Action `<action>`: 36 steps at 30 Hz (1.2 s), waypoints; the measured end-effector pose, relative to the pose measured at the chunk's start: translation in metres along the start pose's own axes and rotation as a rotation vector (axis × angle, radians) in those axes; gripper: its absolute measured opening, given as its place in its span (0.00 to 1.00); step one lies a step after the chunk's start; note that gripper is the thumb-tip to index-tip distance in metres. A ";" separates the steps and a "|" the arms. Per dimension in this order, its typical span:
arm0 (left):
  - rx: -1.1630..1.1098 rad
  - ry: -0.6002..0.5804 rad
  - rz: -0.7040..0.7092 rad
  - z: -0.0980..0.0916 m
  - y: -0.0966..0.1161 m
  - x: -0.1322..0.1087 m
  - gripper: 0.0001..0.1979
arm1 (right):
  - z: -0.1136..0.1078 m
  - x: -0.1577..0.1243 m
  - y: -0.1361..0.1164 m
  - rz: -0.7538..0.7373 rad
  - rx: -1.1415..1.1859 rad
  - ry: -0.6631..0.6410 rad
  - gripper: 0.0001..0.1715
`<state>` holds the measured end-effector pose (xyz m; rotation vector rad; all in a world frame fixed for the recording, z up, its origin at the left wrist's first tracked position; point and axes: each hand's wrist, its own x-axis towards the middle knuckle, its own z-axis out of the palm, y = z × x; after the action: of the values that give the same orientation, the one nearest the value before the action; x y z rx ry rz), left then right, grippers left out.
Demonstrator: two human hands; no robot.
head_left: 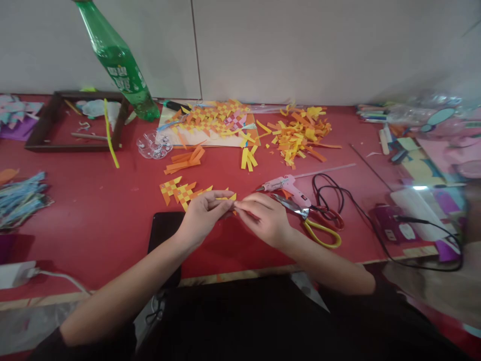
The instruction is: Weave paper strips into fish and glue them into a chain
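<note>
My left hand [203, 214] and my right hand [266, 219] meet above the front of the red table, fingertips pinched together. Between them is a small yellow-and-orange paper piece [233, 197], mostly hidden by the fingers. Woven yellow-and-orange paper fish [179, 192] lie just beyond my left hand. To the right of my right hand are a pink hot glue gun [287, 188] and scissors with yellow and red handles [322, 233]. A black phone [165, 231] lies partly under my left forearm.
Orange strips [185, 159] and a heap of yellow and orange strips [298, 134] lie farther back. More woven fish [214, 118] rest on a board. A green bottle [122, 70], a dark wooden frame [41, 138] and blue strips [22, 200] are leftward. Black cord [356, 200] runs right.
</note>
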<state>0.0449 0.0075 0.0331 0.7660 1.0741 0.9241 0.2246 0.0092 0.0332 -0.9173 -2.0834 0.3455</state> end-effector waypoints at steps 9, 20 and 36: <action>0.095 0.008 0.052 0.003 0.001 -0.004 0.17 | -0.001 0.007 -0.008 0.110 0.032 0.066 0.07; 0.422 -0.025 0.204 -0.004 0.015 -0.005 0.13 | 0.002 -0.002 -0.004 0.122 0.055 0.018 0.05; 0.394 -0.075 0.098 -0.011 0.006 0.000 0.15 | 0.003 -0.007 0.005 0.102 0.122 -0.019 0.06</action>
<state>0.0331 0.0114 0.0351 1.1777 1.1759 0.7659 0.2278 0.0079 0.0243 -0.9521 -2.0133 0.5309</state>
